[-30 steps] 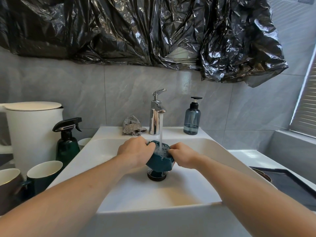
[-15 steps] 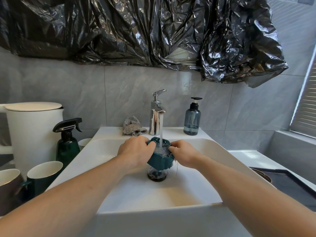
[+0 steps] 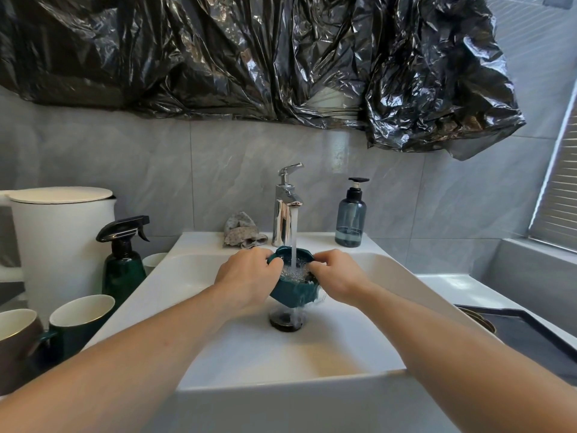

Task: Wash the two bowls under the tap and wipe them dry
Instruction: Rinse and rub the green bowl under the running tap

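We hold the teal bowl between both hands, directly under the running stream from the tap, tipped a little toward us so that water fills it and spills over the near rim into the drain just below. Our left hand wraps the bowl's left side, fingers curled over the rim, which steadies it against the push of the water. Our right hand grips the opposite rim, its fingertips reaching inside, likely to rub the inner wall while the stream rinses it. Holding it above the basin rather than resting it there keeps the outflow free. We judge this to be the washing of one bowl, with drying not yet begun. Just beyond our left hand, on the ledge beside the tap, lies a crumpled cloth, handy for wiping. Beyond our right hand stands a soap bottle. Whether a second bowl is nearby we cannot tell.
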The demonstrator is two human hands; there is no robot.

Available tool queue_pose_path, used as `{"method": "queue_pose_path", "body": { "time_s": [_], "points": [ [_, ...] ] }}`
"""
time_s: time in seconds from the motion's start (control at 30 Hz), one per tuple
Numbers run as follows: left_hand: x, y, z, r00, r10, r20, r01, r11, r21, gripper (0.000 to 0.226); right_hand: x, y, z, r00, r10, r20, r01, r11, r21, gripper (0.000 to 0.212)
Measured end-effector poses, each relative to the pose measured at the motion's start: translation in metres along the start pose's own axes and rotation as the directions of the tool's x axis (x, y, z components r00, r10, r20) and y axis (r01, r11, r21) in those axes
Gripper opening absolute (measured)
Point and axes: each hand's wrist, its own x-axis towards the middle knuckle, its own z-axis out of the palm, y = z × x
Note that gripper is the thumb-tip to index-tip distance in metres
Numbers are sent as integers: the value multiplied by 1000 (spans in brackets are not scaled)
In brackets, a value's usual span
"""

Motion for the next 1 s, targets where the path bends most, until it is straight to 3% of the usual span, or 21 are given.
{"method": "queue_pose_path", "body": {
  "time_s": [0.5,1.0],
  "points": [
    [1,-8,5,971,-28,239,60,990,-130,32,-6,-5,-4,991,74,107,-74,997,-1,37],
    [2,-7,6,954,-10,300,87,966,-245,27,-1,-1,-6,997,49,-63,-50,998,-26,31]
  ]
}}
